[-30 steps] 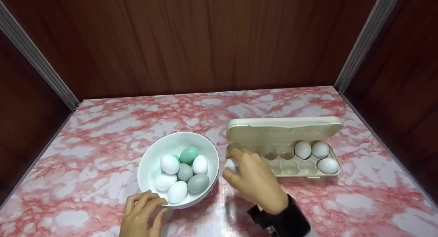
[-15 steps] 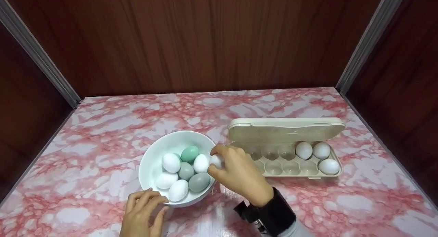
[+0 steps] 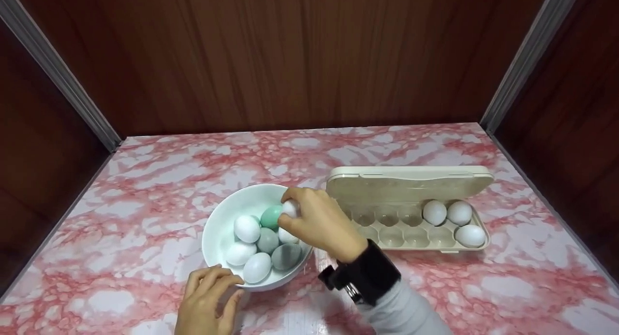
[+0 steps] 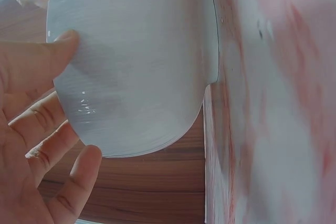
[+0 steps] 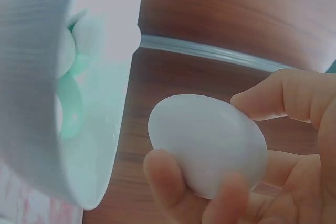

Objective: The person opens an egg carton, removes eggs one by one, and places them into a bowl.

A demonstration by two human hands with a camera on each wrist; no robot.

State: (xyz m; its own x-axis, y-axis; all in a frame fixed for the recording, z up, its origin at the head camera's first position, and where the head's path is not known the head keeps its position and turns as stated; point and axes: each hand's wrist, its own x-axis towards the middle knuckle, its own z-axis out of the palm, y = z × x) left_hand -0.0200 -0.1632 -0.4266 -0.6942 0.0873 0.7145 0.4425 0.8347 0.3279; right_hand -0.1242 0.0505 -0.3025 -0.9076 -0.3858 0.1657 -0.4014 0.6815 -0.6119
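Between thumb and fingers, my right hand (image 3: 316, 224) grips a white egg (image 3: 290, 208) above the right side of a white bowl (image 3: 218, 224). The right wrist view shows this egg (image 5: 207, 140) apart from the bowl's rim. Several white, grey and green eggs lie in the bowl; the right hand partly covers a white one. At the near left rim, my left hand (image 3: 205, 301) pinches the bowl. Its thumb (image 4: 65, 51) presses the outer wall in the left wrist view, while other fingers reach past the rim.
An egg carton (image 3: 411, 189) with raised lid stands right of the bowl. Three white eggs (image 3: 470, 236) sit at its right end; the visible cups left of them are bare. Brown wood-grain panels (image 3: 300, 59) enclose the pink marbled table (image 3: 145, 180) at the back and sides.
My right hand has carried the white egg leftward from the carton's left end to above the bowl. My left hand has stayed at the bowl's rim.
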